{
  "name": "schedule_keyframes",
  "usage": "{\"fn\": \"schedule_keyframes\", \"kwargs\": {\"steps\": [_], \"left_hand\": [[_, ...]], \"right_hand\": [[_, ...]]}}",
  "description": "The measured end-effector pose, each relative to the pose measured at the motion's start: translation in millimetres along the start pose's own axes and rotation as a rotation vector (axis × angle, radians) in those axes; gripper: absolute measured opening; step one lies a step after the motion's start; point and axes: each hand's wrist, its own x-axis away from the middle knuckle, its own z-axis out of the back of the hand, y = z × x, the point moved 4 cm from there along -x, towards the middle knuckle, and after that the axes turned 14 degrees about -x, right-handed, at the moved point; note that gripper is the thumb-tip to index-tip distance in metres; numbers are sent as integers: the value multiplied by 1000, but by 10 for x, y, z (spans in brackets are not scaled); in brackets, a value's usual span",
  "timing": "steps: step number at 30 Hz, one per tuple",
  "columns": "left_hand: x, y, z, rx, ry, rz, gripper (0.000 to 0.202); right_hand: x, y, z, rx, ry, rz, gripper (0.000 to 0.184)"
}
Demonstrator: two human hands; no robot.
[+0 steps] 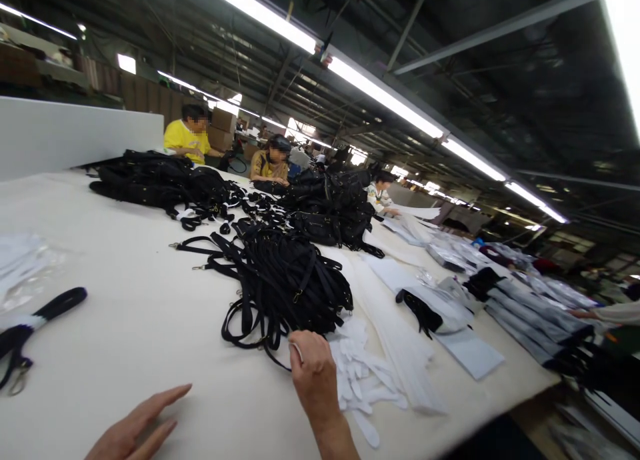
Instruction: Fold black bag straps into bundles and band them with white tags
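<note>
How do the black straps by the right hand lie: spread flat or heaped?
Heaped: the black straps loop over one another in a tangled mound, loose ends trailing onto the table.

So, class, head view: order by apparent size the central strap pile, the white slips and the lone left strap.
central strap pile
white slips
lone left strap (close to the slips; unsure)

White table point(125, 313) bears black straps point(285, 280), bags point(330, 207), white slips point(365, 373).
</note>
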Motion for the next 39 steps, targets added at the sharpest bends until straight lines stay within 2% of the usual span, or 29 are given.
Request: {"fn": "schedule_keyframes", "kwargs": {"steps": [4, 7, 9, 12, 15, 17, 19, 23, 28, 34, 37, 39], "left_hand": [[93, 2, -107, 58, -85, 18, 39], [150, -10, -146, 113, -109, 47, 39], [148, 1, -148, 174, -129, 65, 41], [89, 47, -111, 277, -121, 98, 47], [27, 103, -11, 283, 13, 136, 51], [10, 157, 59, 208, 107, 112, 56], [10, 228, 100, 69, 173, 29, 60], [-8, 355, 18, -253, 188, -169, 62], [-194, 473, -76, -453, 184, -173, 53], [-426, 747, 109, -543, 189, -186, 28], [-407, 754, 194, -570, 150, -183, 24], [-308, 705, 230, -557, 103, -166, 23]], "right_hand": [[190, 340, -187, 82, 8, -250, 69], [225, 436, -293, -56, -35, -369, 71], [153, 321, -294, -270, -25, -433, 63], [78, -34, -300, -689, -37, -551, 57], [235, -425, -404, -908, -146, -590, 56], [466, -588, -514, -874, -216, -577, 54], [717, -659, -625, -773, -255, -545, 54], [997, -662, -732, -666, -271, -450, 55], [959, -593, -661, -631, -309, -518, 53], [942, -575, -616, -659, -264, -550, 46], [963, -563, -616, -682, -227, -550, 45], [975, -540, -618, -698, -212, -565, 44]]}}
